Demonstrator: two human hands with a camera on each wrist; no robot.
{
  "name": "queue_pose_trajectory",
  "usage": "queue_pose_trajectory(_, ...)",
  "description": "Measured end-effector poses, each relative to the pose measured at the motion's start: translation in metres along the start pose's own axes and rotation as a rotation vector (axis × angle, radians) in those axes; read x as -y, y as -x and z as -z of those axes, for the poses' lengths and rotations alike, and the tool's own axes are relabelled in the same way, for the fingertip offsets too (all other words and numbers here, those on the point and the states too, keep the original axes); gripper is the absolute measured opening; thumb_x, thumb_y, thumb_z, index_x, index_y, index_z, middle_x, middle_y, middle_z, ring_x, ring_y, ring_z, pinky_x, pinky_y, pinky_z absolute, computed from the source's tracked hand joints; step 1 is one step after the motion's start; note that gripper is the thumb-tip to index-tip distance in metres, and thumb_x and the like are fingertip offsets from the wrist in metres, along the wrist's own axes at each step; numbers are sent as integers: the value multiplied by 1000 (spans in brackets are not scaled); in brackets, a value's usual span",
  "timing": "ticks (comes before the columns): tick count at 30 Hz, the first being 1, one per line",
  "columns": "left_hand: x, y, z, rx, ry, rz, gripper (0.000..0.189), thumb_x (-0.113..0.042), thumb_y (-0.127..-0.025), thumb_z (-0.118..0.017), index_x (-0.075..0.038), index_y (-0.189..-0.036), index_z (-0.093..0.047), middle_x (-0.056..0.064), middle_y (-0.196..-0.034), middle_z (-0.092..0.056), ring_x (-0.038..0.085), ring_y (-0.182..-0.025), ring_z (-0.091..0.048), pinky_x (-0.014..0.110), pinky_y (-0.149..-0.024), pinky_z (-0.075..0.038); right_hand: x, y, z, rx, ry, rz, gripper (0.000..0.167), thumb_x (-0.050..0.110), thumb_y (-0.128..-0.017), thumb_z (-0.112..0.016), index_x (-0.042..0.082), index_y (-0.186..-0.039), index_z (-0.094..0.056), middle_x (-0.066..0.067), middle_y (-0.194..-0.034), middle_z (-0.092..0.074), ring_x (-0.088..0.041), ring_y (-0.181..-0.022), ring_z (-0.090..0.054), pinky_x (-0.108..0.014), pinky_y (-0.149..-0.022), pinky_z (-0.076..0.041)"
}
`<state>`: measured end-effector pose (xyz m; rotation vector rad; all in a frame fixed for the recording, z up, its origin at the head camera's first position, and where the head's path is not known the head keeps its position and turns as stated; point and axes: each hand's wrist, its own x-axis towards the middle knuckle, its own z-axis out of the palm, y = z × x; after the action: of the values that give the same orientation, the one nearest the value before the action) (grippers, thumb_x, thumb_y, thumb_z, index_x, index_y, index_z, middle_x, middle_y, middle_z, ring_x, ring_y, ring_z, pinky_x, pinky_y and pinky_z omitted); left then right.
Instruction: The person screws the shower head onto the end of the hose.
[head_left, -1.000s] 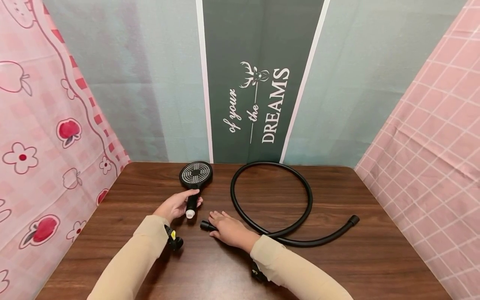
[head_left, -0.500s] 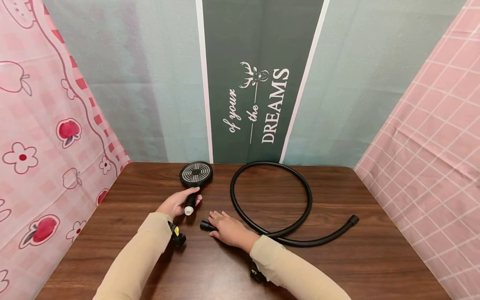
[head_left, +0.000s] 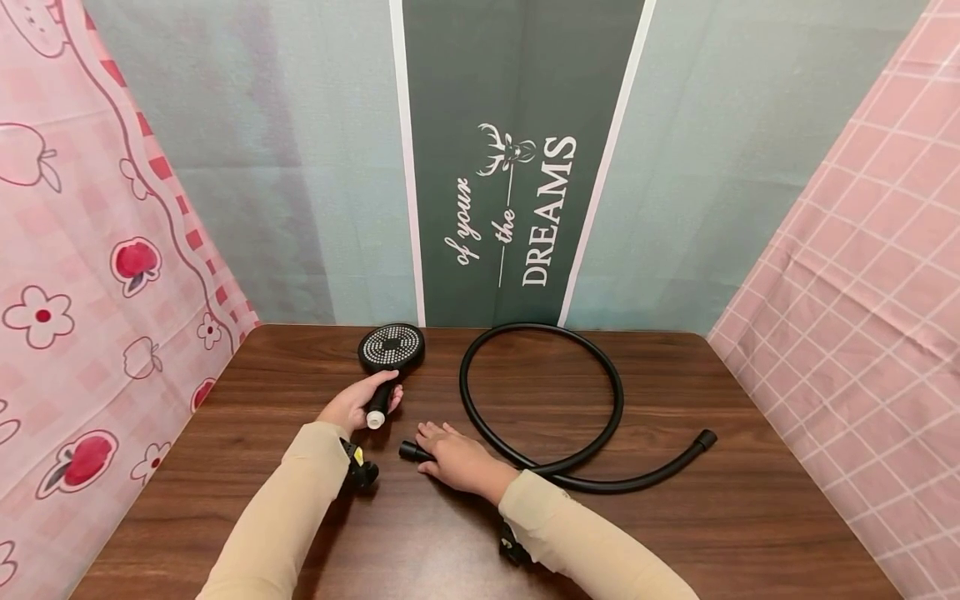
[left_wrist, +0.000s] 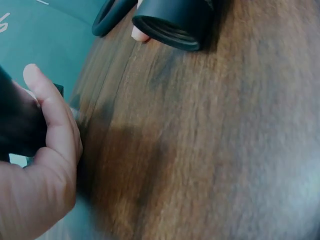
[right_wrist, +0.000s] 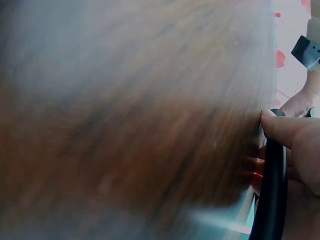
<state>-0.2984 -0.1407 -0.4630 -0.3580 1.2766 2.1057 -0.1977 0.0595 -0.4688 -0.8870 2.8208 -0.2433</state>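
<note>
A black handheld shower head (head_left: 392,348) lies face up towards the back left of the table, its white connector end (head_left: 375,419) pointing at me. My left hand (head_left: 351,407) grips its handle, thumb along the top; the handle is a dark blur in the left wrist view. To the right, my right hand (head_left: 463,461) holds a black shower hose (head_left: 622,486) just behind its near end fitting (head_left: 410,451). The right wrist view shows thumb and fingers around the hose (right_wrist: 274,195). Seen from the left wrist, the fitting (left_wrist: 175,22) has a hollow, threaded mouth, apart from the shower head.
The hose makes one wide loop on the brown wooden table (head_left: 442,542), and its other end (head_left: 706,439) lies at the right. A grey-green curtain (head_left: 345,167) hangs behind; pink cloths stand at the left (head_left: 82,350) and right (head_left: 847,275).
The handle's white end has swung slightly left and away from me, and my left forearm has shifted right. My right hand and the hose stay nearly still.
</note>
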Motion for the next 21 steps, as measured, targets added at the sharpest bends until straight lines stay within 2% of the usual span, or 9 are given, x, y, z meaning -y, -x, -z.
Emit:
queue_pose_trajectory(7, -1, -6, -5, -29, 36, -19, 13, -12, -103, -49, 0, -107, -50, 5, -75, -64, 8, -64, -66, 18, -65, -58, 0, 0, 1, -4, -5, 4, 50, 31, -99, -61, 6, -142, -53, -8, -152, -47, -18, -145, -41, -33, -121, -31)
queue_pose_trajectory(12, -2, -7, -5, -50, 27, -22, 14, -11, -103, -50, -1, -112, -47, 4, -75, -62, 7, -62, -65, 16, -62, -58, 0, 0, 1, 4, -2, -3, 50, 31, -99, -61, 7, -142, -53, -7, -153, -47, -18, -145, -41, -32, -122, -31)
queue_pose_trajectory(14, -3, -6, -6, -60, 25, -8, 11, -11, -102, -51, -2, -107, -48, 3, -73, -61, 6, -59, -63, 16, -61, -57, 0, 0, 1, 6, 0, -5, 50, 31, -99, -61, 7, -142, -53, -7, -153, -47, -17, -145, -41, -31, -121, -31)
queue_pose_trajectory(17, -4, -4, -6, -43, 3, 18, 9, -11, -102, -51, -4, -98, -53, 0, -70, -61, 4, -58, -60, 14, -58, -55, 1, 0, 1, 9, -4, -8, 50, 31, -99, -60, 7, -142, -53, -7, -153, -47, -17, -145, -40, -31, -122, -30)
queue_pose_trajectory(21, -3, -5, -7, -13, -24, 38, 22, -14, -104, -49, -5, -86, -59, -2, -66, -61, 1, -55, -58, 13, -55, -52, 1, -1, 0, 5, -13, -3, 50, 31, -99, -60, 7, -142, -52, -8, -153, -47, -18, -145, -40, -32, -122, -30)
